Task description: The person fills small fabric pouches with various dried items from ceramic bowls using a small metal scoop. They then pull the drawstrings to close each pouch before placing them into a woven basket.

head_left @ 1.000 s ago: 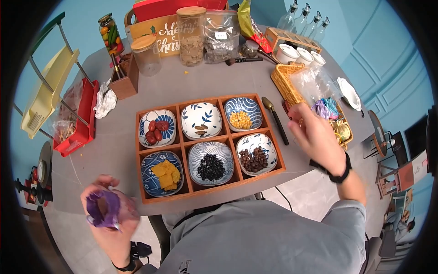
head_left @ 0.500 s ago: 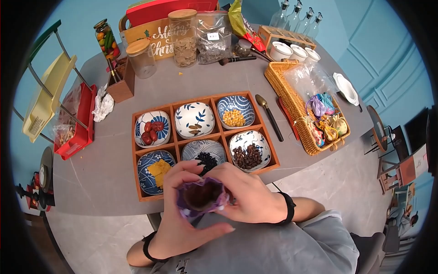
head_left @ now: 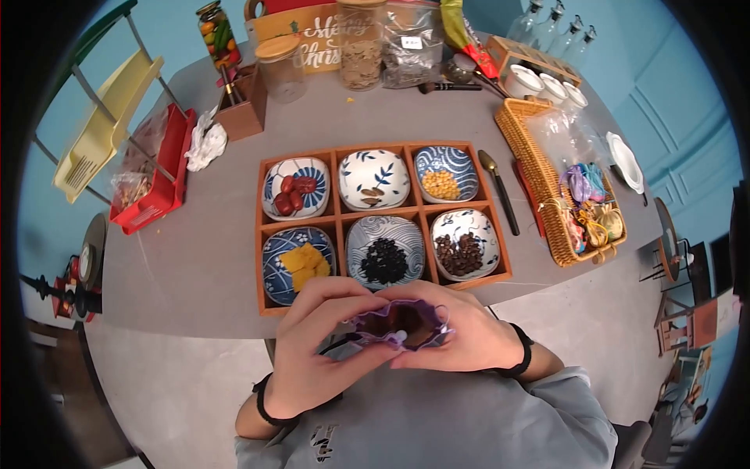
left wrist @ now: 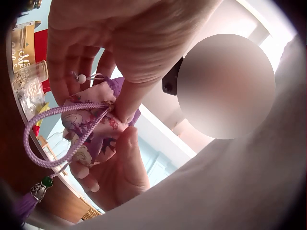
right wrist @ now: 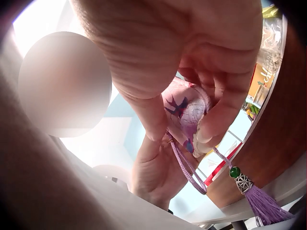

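Note:
A purple drawstring pouch [left wrist: 93, 117] with printed flowers is held in front of the body, its frilled mouth facing up in the head view. My left hand [head_left: 312, 352] pinches one side of it with thumb and fingers. On the other side my right hand [head_left: 476, 336] grips the rim. A braided lilac cord [left wrist: 41, 115] and a purple tassel [right wrist: 266, 206] with a green bead hang from it. Just beyond the hands lies a divided wooden tray [head_left: 491, 215] of bowls. They hold red dates [head_left: 293, 195], corn kernels [head_left: 440, 185] and black beans [head_left: 383, 261], among others.
Right of the tray lies a spoon [head_left: 500, 191], then a wicker basket [head_left: 516, 129] with small pouches. At left stand a red bin [head_left: 168, 168] and crumpled tissue [head_left: 207, 142]. Jars [head_left: 281, 74] and bags line the back. The table's front edge runs near the hands.
My right hand has come from beside the basket to the pouch. My left hand has carried the pouch from the left to the middle, and both hands now hold its rim.

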